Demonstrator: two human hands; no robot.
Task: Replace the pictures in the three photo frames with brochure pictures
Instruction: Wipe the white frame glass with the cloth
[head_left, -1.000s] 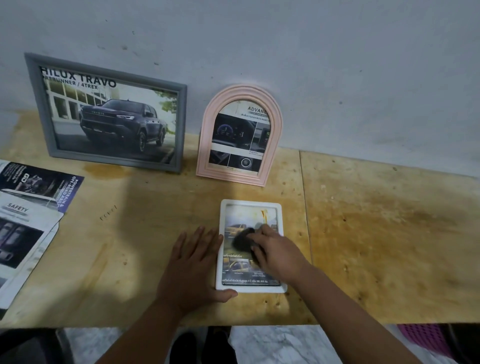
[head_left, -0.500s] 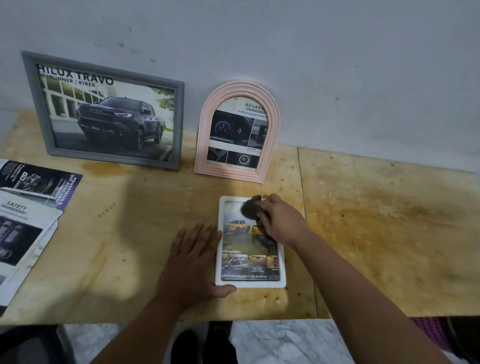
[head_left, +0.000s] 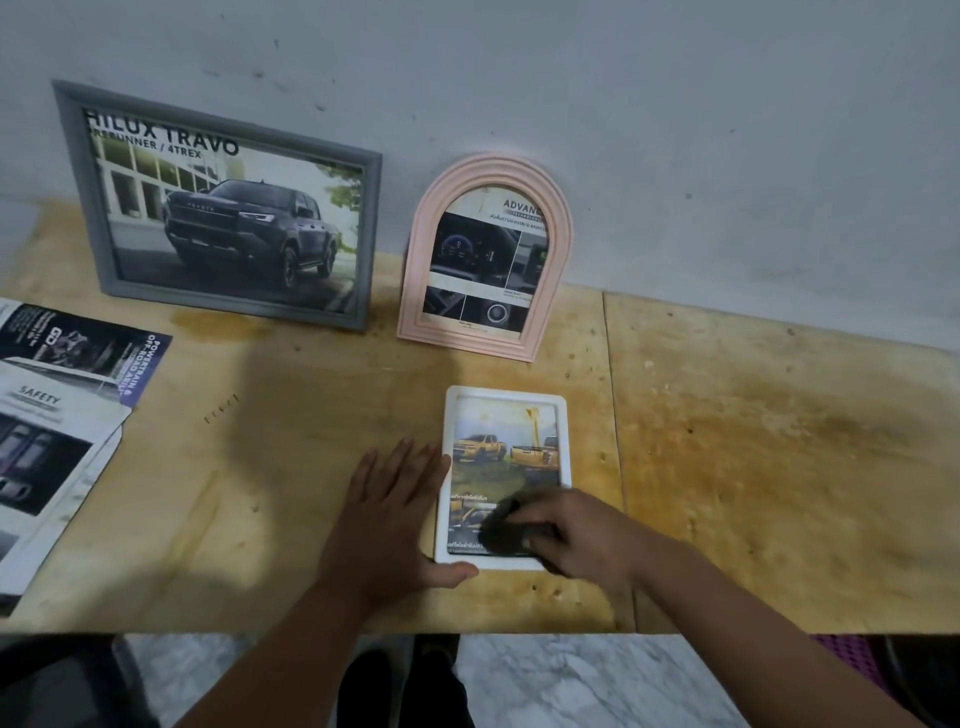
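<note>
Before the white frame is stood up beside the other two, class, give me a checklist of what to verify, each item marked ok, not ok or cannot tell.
1. White frame holds a brochure picture: ok.
2. Left hand steadies its left edge: ok.
3. Right hand off the glass: not ok, presses a dark cloth there.
4. Glass clean: cannot tell.
5. Grey frame and pink frame upright, filled: ok.
6. Back clips closed: cannot tell.

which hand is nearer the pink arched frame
Left, by a small margin. The left hand lies flat on the table beside the white frame, its fingertips below and left of the pink arched frame. The right hand works a dark cloth at the white frame's near end, farther away.
</note>
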